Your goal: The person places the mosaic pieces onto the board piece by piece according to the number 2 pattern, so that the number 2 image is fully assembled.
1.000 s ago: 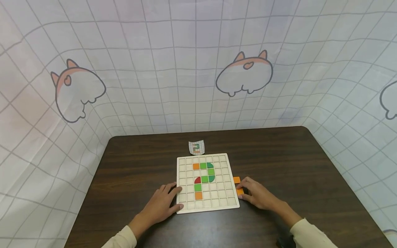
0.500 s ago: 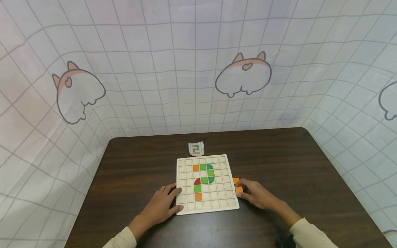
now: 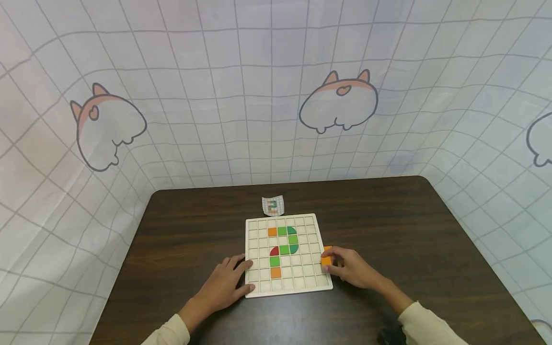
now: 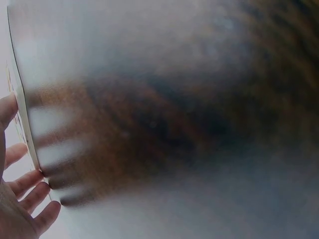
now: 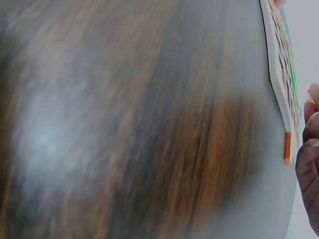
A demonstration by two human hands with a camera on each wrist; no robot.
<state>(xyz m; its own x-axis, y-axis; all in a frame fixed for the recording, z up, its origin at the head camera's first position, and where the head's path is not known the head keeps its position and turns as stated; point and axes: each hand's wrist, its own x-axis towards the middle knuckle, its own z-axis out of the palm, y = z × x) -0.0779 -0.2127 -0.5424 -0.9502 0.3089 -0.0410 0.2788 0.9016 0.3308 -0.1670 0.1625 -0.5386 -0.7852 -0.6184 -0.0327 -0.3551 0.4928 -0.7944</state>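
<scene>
A cream grid board (image 3: pixel 308 278) lies on the dark table, with orange, green and red tiles set in its cells. My left hand (image 3: pixel 222 285) rests at the board's left edge, thumb and index fingertip on the rim, fingers spread. At the right edge, my right hand (image 3: pixel 353 268) pinches an orange square tile (image 3: pixel 326 260) between thumb and fingers, overlapping the board's rim in the head view. A second orange tile (image 5: pixel 288 148) lies on the table against the board's edge, partly hidden by the fingers in the head view.
A small printed card (image 3: pixel 273 206) with a coloured grid pattern lies behind the board. The dark wooden table (image 3: pixel 207 206) is bordered by a white checked curtain (image 3: pixel 258 120). A dark object (image 3: pixel 390 336) sits by the right sleeve.
My right hand has lifted one orange tile and moved it slightly left, to the board's right edge. The left hand and the tiles on the board stay where they were.
</scene>
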